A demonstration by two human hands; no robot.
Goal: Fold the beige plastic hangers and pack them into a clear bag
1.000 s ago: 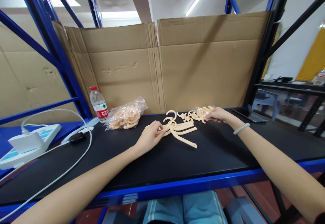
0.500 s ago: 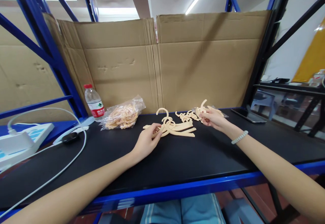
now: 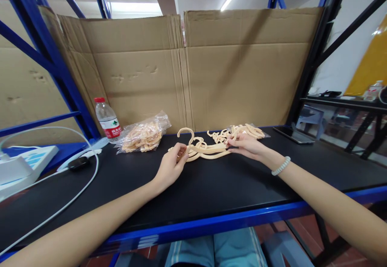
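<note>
The left hand (image 3: 172, 163) curls its fingers narrowly around the left part of a cream hanger (image 3: 210, 156), covering much of that end; how the fingertips meet behind it cannot be made out. The hanger lies mid-table, between both hands, overlapping other cream hangers so closely that their number is unclear. The right hand (image 3: 246, 146) pinches a curved piece (image 3: 234, 133) between thumb and fingers just beside the hangers' right ends; its outline merges with the loose pile (image 3: 249, 130) behind. Crinkled plastic blurs the contents of the bag (image 3: 143, 136) near the bottle (image 3: 108, 121). The left edge cuts off the power strip (image 3: 36, 164), and the lower edge crops the knees (image 3: 216, 249).
</note>
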